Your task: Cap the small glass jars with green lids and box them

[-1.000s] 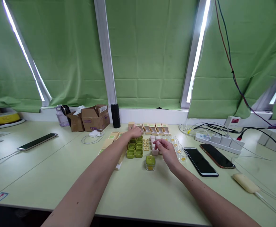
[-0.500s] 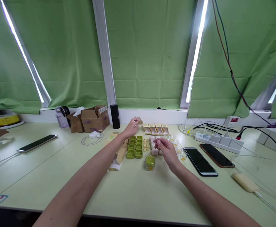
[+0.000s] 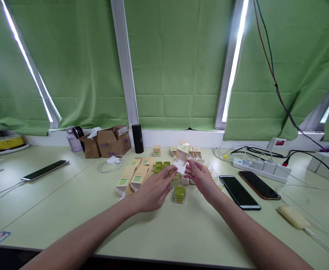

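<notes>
A small tan carton with a green label and an open white end is held tilted above the table, between both hands. My left hand reaches in from the left, its fingertips pinching the carton's white lower flap. My right hand grips the same carton from the right with closed fingertips. Right below stand a clear jar with a green lid, small green trays, partly hidden by my left hand, and pale cubes.
More upright cartons line the back, one standing apart; flat cartons lie to the left. Two phones, a power strip and cables are on the right. Cardboard boxes, a black cylinder and a third phone are on the left.
My left hand lifted a carton from the back row and drew it toward me. My right hand moved up to meet it, and both now grip it.
</notes>
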A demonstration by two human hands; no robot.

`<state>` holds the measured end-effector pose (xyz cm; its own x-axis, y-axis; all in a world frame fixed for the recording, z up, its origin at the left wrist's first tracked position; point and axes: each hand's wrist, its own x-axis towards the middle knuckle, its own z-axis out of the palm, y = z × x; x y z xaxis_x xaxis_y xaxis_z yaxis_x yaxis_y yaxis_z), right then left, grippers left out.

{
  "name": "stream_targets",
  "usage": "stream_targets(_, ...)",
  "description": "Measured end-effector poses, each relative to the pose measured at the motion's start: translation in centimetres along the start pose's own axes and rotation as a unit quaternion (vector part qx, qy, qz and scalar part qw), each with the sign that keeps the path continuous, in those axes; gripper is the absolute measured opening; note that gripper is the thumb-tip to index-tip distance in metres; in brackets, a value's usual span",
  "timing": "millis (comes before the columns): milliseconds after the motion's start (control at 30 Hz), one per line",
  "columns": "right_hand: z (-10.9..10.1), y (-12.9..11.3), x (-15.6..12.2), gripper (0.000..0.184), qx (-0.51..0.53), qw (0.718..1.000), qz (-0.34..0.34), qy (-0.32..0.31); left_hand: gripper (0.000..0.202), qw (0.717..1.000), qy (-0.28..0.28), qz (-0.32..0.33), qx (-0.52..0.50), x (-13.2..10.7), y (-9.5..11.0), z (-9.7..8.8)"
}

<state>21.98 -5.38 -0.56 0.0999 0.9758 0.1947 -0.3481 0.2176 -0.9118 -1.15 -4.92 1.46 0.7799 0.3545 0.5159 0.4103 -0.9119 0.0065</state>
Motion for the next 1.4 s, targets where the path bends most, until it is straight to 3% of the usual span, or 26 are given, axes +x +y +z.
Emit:
stream_targets(133,0.1,0.0,-0.3,0.059,-0.022,0.999,-0.028,0.016,0.067,0.999,-0.005,0.043,0.016,-1.3,1.1,0.3)
stream_targets(267,0.1,-0.3,-0.7,0.059,-0.064,0.995,-0.069,0.016,0.063,0.999,0.005,0.042,-0.002,-1.6,1.5,0.1)
stream_targets(433,0.4,-1.1,-1.2,0.054,-0.065,0.989,-0.133,-0.008,0.033,0.991,0.111,-0.057,-0.052,-0.5,1.1,-0.3)
stream_targets(533,0.6,-1.1,-1.5,0.052,-0.107,0.980,-0.166,-0.016,0.044,0.973,0.162,-0.122,-0.114,0.9,0.5,0.0)
stream_targets(633,0.6,-0.8,-1.9,0.048,-0.183,0.961,-0.207,-0.022,0.062,0.963,0.168,-0.146,-0.152,2.6,0.3,0.5)
stream_targets(833,0.0,-0.5,-2.3,0.046,-0.304,0.894,-0.327,-0.044,0.054,0.966,0.204,-0.085,-0.137,3.7,0.2,1.8)
stream_targets(933,-0.4,-0.3,-2.1,0.053,-0.358,0.846,-0.391,-0.054,0.056,0.969,0.241,-0.026,-0.049,2.7,-1.0,2.6)
stream_targets(1067,-0.9,0.2,-1.5,0.058,-0.415,0.798,-0.436,-0.001,0.053,0.950,0.302,0.043,0.061,1.2,-2.9,3.2)
stream_targets(1167,-1.2,0.6,-1.3,0.055,-0.436,0.785,-0.439,0.022,0.050,0.936,0.335,0.052,0.092,0.7,-3.3,3.3)
stream_targets(1400,-1.4,1.3,-1.1,0.052,-0.449,0.787,-0.422,0.023,0.050,0.930,0.340,0.094,0.100,0.4,-3.0,3.3)
